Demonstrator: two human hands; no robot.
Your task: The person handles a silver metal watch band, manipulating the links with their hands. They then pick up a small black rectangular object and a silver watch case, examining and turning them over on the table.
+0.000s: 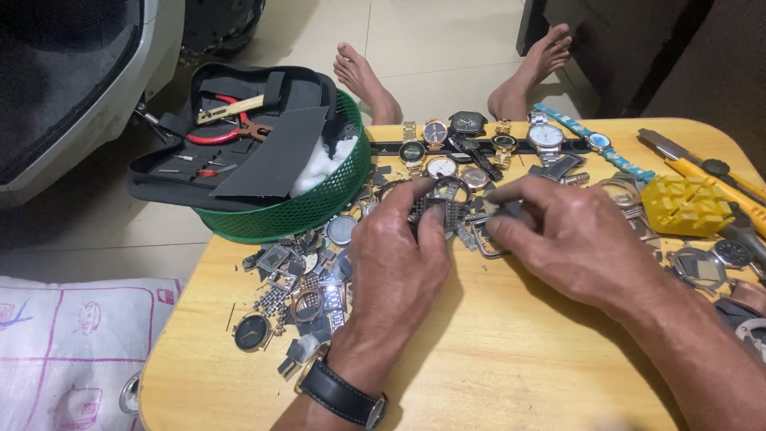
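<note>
My left hand [395,255] grips a small dark watch piece with a metal link band [435,210] between thumb and fingers, above the yellow wooden table [495,367]. A black wristwatch [339,393] sits on that wrist. My right hand [570,239] is closed beside it, its fingertips pinching a small grey tool or part [504,209] right next to the watch piece. Both hands hover over a scatter of watch cases and bezels [307,279].
A green mesh basket [307,209] at the table's back left carries a black tool pouch with red pliers [227,132]. Several wristwatches [479,140] lie along the far edge. A yellow block [686,203] and yellow-handled tools [702,172] lie right. Bare feet [367,80] rest beyond.
</note>
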